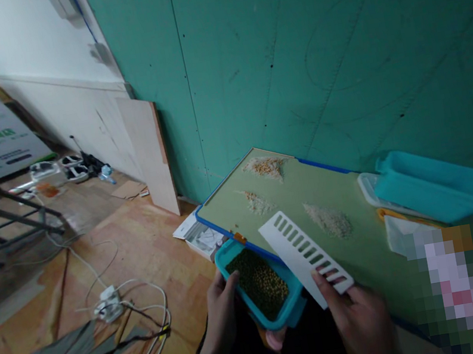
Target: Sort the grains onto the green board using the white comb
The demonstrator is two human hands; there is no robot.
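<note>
Turquoise plastic bin (295,312), lower centre of frame, contains dark-green and yellow beans (256,279); left hand (220,309) grasps its left side, thumb at rim. Right hand (357,314), lower right, grips white slotted plate (295,259).

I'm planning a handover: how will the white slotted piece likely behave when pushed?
The white slotted piece is probably light, being thin and cut through with slots. It looks fairly stiff, extending straight beyond the right hand. The narrow strips between slots might flex.

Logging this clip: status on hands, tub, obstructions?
Left hand gripping loaded tub. Right hand holding slotted card. Board edge close alongside tub, possible snag.
</note>
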